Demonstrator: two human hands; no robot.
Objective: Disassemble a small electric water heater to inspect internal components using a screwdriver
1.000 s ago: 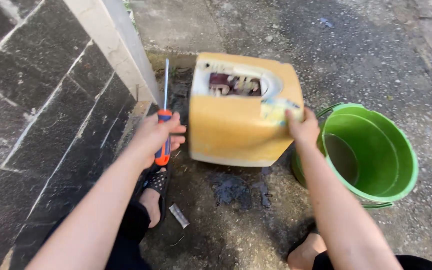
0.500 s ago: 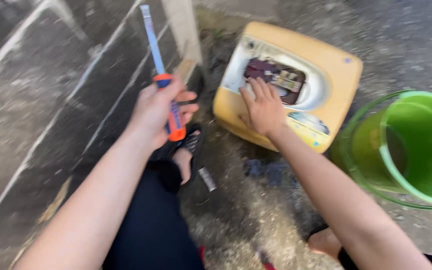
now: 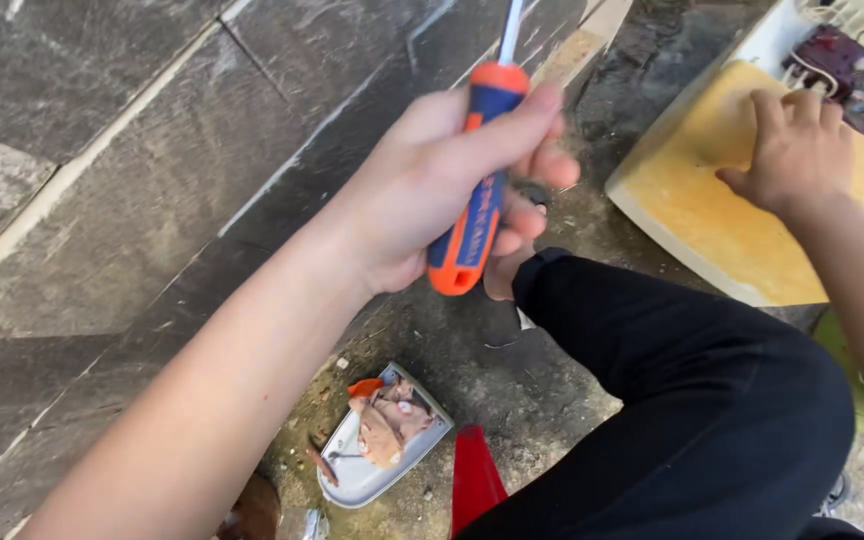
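The person's left hand (image 3: 432, 200) is gripping an orange-and-blue-handled screwdriver (image 3: 472, 200) raised off the ground, while the right hand (image 3: 797, 150) is resting flat, fingers spread, on the yellowed plastic appliance casing (image 3: 712, 200), its wiring (image 3: 852, 70) already exposed.

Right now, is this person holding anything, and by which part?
Yes. The left hand grips a screwdriver by its orange-and-blue handle, shaft pointing up. The right hand holds nothing; it rests flat on the yellow casing.
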